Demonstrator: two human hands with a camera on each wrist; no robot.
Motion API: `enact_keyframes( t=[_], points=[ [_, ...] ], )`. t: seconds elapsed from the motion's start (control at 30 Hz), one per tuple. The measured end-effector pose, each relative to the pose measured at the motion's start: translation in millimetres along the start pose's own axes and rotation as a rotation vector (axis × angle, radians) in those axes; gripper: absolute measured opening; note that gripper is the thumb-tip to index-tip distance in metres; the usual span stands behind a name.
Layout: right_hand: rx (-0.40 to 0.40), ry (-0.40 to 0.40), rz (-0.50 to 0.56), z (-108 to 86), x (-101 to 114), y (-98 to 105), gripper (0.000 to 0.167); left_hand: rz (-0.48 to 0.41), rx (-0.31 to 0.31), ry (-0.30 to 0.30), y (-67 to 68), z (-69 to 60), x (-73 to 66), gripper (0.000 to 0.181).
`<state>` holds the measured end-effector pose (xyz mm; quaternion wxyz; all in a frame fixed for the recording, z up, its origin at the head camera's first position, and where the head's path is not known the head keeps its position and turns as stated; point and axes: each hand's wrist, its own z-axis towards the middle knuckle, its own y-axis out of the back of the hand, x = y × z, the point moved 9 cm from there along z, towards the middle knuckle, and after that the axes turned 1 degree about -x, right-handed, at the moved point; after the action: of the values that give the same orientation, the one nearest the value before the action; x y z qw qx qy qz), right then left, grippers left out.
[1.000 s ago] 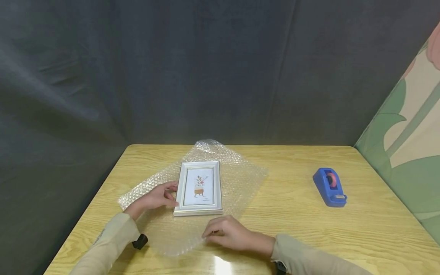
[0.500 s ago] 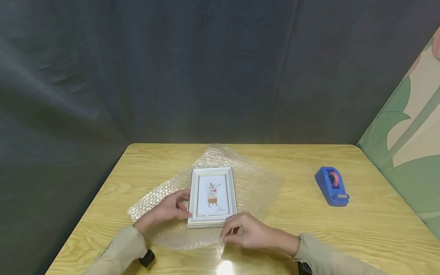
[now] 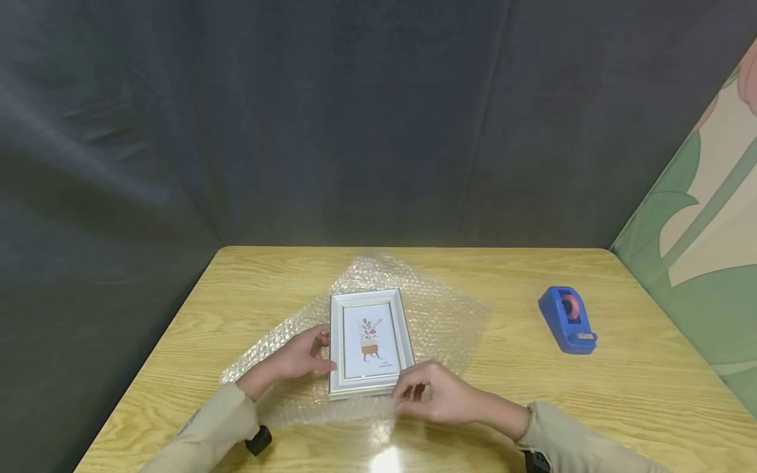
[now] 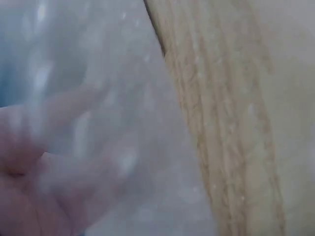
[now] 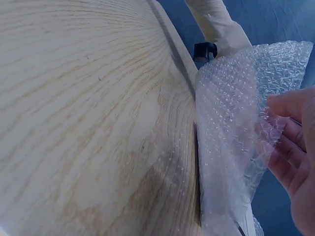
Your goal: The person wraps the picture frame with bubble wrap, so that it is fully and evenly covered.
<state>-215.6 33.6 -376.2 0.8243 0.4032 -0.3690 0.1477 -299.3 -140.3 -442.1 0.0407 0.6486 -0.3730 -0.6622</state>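
Observation:
A white picture frame (image 3: 370, 388) with a plant drawing lies face up on clear bubble wrap (image 3: 446, 312). At its left side, my left hand (image 3: 292, 358) touches the edge with thumb and fingertips spread apart; the left wrist view has this hand (image 4: 64, 182) blurred behind the wrap (image 4: 147, 147). Beside the lower right corner of the picture frame, my right hand (image 3: 440, 396) pinches the near part of the wrap between thumb and fingers. In the right wrist view, wrap (image 5: 226, 123) rises upright beside the right hand (image 5: 295, 142), partly covering its fingers.
A blue tape dispenser (image 3: 568, 322) with a pink roll stands on the wooden table (image 3: 503, 368) at the right. Dark cloth (image 3: 355, 131) hangs behind and at the left. A leaf-patterned panel (image 3: 710, 263) borders the right side.
Both hands, the picture frame and the bubble wrap have shifted right, and the picture frame also slightly nearer. Its tilt has turned a little. The right hand keeps its pinch on the wrap.

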Motion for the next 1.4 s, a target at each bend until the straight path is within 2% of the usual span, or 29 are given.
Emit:
enact_keyframes(
  t=[0.17, 0.3, 0.4, 0.53, 0.6, 0.77, 0.83, 0.9, 0.93, 1.0, 1.13, 1.17, 1.4],
  points=[
    [-0.024, -0.048, 0.009, -0.5, -1.9, 5.9, 0.005, -0.051, 0.01, 0.002, -3.9, 1.0, 4.9, 0.078],
    [-0.051, -0.072, 0.007, 0.7, -5.7, 11.5, 0.005, -0.053, 0.022, -0.003, -6.0, -1.0, 3.6, 0.079],
    [-0.067, -0.116, 0.022, 3.7, -11.4, 14.8, 0.007, -0.011, 0.043, -0.015, -3.6, -2.7, 0.0, 0.079],
    [-0.119, -0.161, 0.033, 8.9, -22.4, 21.8, 0.012, 0.092, 0.043, -0.05, 7.2, -2.0, -4.7, 0.077],
    [-0.148, -0.188, 0.038, 10.9, -29.9, 25.4, 0.014, 0.11, 0.032, -0.051, 14.8, -0.1, -4.3, 0.073],
    [-0.204, -0.274, 0.003, 14.2, -50.6, 31.6, 0.016, 0.046, -0.006, -0.031, 37.6, 4.8, -4.3, 0.065],
    [-0.226, -0.301, -0.028, 16.0, -57.0, 33.9, 0.016, 0.036, -0.027, -0.034, 47.2, 6.0, -7.8, 0.063],
    [-0.24, -0.334, -0.064, 20.2, -54.8, 36.4, 0.015, 0.03, -0.047, -0.036, 55.3, 6.6, -12.1, 0.062],
    [-0.248, -0.347, -0.075, 20.9, -57.6, 36.8, 0.016, 0.024, -0.055, -0.035, 58.3, 4.9, -18.0, 0.061],
    [-0.258, -0.363, -0.097, 22.8, -63.5, 36.6, 0.017, 0.017, -0.065, -0.039, 61.4, 5.2, -19.7, 0.059],
    [-0.275, -0.368, -0.118, 22.1, -83.6, 34.3, 0.018, -0.013, -0.048, -0.048, 56.2, 7.1, -18.3, 0.058],
    [-0.281, -0.372, -0.119, 22.2, -86.2, 33.8, 0.018, -0.017, -0.043, -0.052, 53.7, 9.7, -12.8, 0.059],
    [-0.338, -0.426, -0.135, 19.9, -98.3, 30.8, 0.015, -0.038, -0.039, -0.058, 36.7, 15.1, -4.1, 0.066]
  ],
)
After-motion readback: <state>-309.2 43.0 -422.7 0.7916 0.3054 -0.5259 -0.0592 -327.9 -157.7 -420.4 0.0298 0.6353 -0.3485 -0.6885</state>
